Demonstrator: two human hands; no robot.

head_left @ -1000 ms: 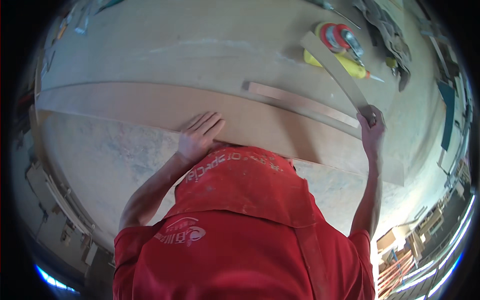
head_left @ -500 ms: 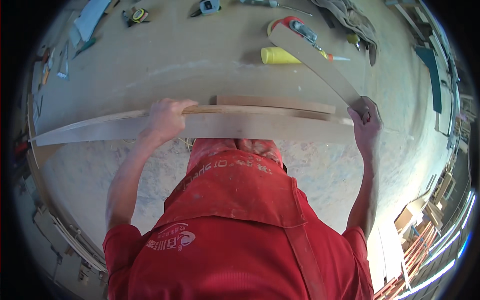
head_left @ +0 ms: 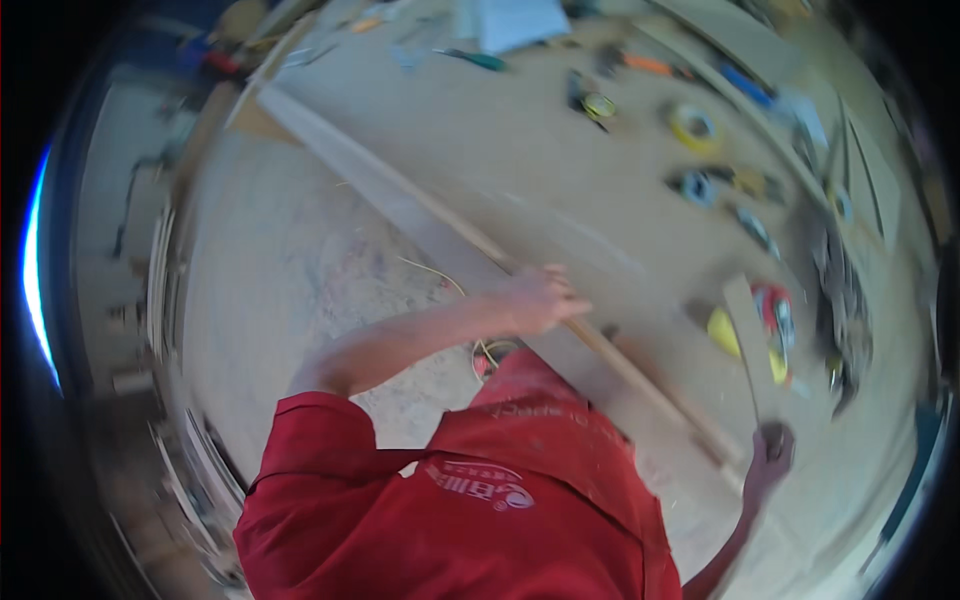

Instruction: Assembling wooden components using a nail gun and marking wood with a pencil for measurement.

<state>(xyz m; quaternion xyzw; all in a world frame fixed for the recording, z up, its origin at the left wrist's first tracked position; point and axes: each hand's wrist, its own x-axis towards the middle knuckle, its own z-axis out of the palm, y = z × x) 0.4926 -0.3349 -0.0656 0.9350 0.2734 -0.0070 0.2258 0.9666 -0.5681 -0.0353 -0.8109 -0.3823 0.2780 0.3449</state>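
Observation:
A long pale board (head_left: 400, 205) runs slantwise along the near edge of the workbench (head_left: 610, 200), from upper left to lower right. My left hand (head_left: 540, 300) is closed over its upper edge near the middle, the fingers somewhat blurred. At the right, my right hand (head_left: 773, 450) grips the lower end of a thin, flat wood strip (head_left: 746, 335). That strip stands up across a yellow cylinder (head_left: 722, 332) and lies beside a red tool (head_left: 772, 305). A short brown batten (head_left: 632, 350) lies behind the long board, partly hidden by it.
Farther back lie a tape measure (head_left: 598, 106), a yellow tape roll (head_left: 694, 128), an orange-handled tool (head_left: 648, 64), a green-handled tool (head_left: 485, 62) and white sheets (head_left: 522, 25). A grey cloth (head_left: 848, 290) is bunched at the right. A thin yellow cord (head_left: 435, 270) hangs below the board.
My view has swung to the left and tilted, so the bench and board now slant. Both hands keep their holds, the left on the long board, the right on the strip.

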